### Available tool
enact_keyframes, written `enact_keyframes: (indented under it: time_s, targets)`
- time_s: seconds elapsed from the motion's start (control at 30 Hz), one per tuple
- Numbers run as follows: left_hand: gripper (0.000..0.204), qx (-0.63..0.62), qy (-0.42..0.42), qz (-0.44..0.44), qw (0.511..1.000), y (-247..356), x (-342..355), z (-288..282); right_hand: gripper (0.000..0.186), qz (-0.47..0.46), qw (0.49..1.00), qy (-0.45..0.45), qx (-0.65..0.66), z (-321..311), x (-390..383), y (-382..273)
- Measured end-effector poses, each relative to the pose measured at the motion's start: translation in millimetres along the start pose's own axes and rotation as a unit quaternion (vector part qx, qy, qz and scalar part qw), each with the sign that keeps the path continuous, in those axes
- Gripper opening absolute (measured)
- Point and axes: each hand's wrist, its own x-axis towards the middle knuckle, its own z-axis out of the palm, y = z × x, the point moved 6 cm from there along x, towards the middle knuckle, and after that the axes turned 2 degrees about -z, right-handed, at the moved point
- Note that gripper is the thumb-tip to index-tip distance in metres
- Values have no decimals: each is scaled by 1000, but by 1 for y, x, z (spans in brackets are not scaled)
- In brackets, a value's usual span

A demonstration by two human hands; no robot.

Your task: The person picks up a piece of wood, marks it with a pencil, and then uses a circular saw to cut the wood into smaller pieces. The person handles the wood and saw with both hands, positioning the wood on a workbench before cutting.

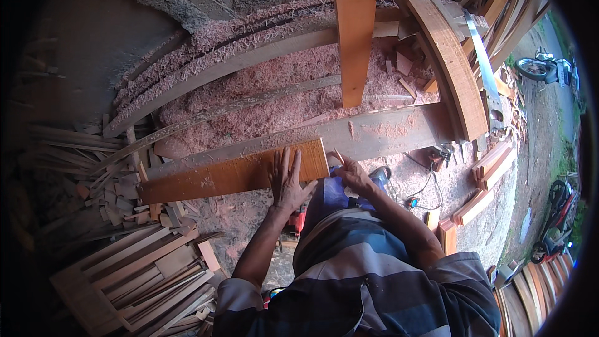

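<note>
A reddish-brown wooden plank [209, 176] lies along a long grey beam [390, 132], its right end in front of my body. My left hand [288, 180] rests on the plank near that end, fingers spread and holding nothing. Just past the plank's end, my right hand [354, 175] is closed around a thin pencil [338, 156], with its tip pointing up and away from me. Another orange-brown plank [357, 31] reaches in from the far side, its near end by the beam.
Pinkish shavings [249, 90] cover the ground between the beams. At right lie thick curved boards [449, 56] and a handsaw [483, 62]. A corded power tool [440, 157] sits beyond my right arm. Stacked wood strips [146, 268] fill the lower left. Outside stands a motorbike [552, 70].
</note>
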Motion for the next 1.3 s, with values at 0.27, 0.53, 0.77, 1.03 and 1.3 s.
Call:
enact_keyframes:
  time_s: [0.27,0.53,0.77,1.03,1.3]
  targets:
    - [61,-726,-168,-426,513,24,-70,114,53,-78,968,70,-229,-57,-56,-14]
    - [75,-850,-128,-413,300,71,-29,168,58,207,904,48,-372,-159,-234,45]
    - [72,-718,-177,-466,486,105,-76,199,45,313,938,-71,-131,-212,-382,56]
    - [56,-636,-173,-471,587,216,-117,254,34,204,932,-19,-298,-309,-380,144]
    - [46,-619,-175,-377,666,313,-91,227,42,216,949,-46,-225,-344,-484,130]
